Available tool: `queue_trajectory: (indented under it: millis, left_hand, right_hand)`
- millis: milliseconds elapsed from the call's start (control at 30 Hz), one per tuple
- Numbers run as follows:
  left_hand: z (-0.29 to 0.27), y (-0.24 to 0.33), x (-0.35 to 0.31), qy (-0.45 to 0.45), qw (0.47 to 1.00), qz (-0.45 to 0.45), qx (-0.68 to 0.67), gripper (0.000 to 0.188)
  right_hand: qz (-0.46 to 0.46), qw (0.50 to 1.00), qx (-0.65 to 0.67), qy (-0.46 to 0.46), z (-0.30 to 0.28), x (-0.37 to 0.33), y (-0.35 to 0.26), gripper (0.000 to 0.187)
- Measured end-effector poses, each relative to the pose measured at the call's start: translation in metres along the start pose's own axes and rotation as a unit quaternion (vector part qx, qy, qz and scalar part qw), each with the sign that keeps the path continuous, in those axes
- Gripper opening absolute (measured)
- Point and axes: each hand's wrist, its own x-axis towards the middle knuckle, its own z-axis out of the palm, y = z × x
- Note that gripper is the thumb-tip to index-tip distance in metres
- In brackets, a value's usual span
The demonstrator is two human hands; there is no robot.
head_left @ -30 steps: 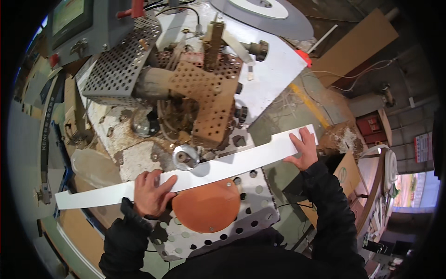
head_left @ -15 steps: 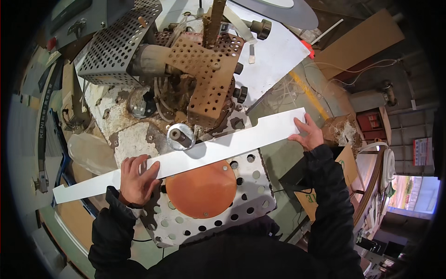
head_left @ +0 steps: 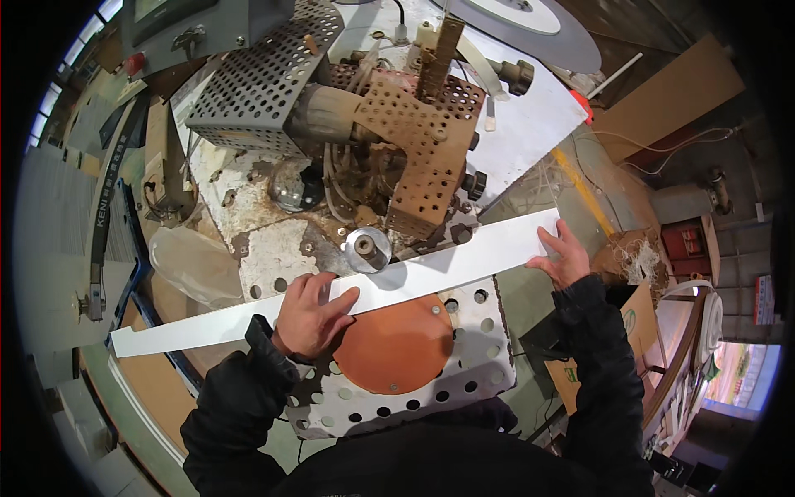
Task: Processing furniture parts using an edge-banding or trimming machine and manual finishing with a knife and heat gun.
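Observation:
A long, narrow white board [head_left: 451, 257] lies slantwise in front of the machine, its far edge against a round metal guide roller [head_left: 366, 248]. My left hand [head_left: 310, 313] bends over the board just left of the roller, fingers towards the far edge and thumb pointing right. At the board's wider right end, my right hand [head_left: 566, 255] grips it between thumb and fingers. Beyond the roller stands the machine head, with a rusty perforated cover [head_left: 431, 141]. Under the near edge sits an orange-brown disc [head_left: 393, 344] on the perforated metal table [head_left: 489, 364].
A grey perforated guard [head_left: 257, 74] and a control box [head_left: 195, 33] stand at the far left. Large reels of edging [head_left: 530, 21] lie at the back. Cardboard boxes [head_left: 633, 319] stand beyond my right arm. A clear plastic bag [head_left: 195, 261] lies left of the machine.
Relative to the roller, the board has moved left, my right hand travelling with it. My left hand has shifted right along the board, closer to the roller. The whole view has also swung.

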Motion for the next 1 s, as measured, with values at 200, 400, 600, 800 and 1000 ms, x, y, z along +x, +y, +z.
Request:
queue_trajectory:
  millis: [200,400,600,800,1000]
  left_hand:
    - [-0.008,-0.006,-0.006,0.001,1.000,0.006,0.016,0.046]
    - [-0.019,-0.010,-0.015,-0.013,1.000,-0.004,0.005,0.048]
    - [-0.026,-0.015,-0.023,-0.005,0.999,0.007,0.040,0.049]
    - [-0.031,-0.024,-0.036,-0.011,0.999,-0.008,0.035,0.053]
    - [-0.036,-0.031,-0.044,-0.016,0.999,-0.010,0.029,0.054]
  right_hand:
    - [0.002,1.000,0.002,-0.001,0.005,0.000,-0.016,0.071]
    - [-0.010,1.000,-0.015,0.004,0.011,0.000,-0.033,0.070]
    - [-0.041,0.998,-0.032,0.043,0.021,-0.004,-0.046,0.068]
    - [-0.068,0.995,-0.058,0.044,0.024,-0.004,-0.070,0.064]
    - [-0.062,0.995,-0.055,0.047,0.032,-0.008,-0.078,0.065]
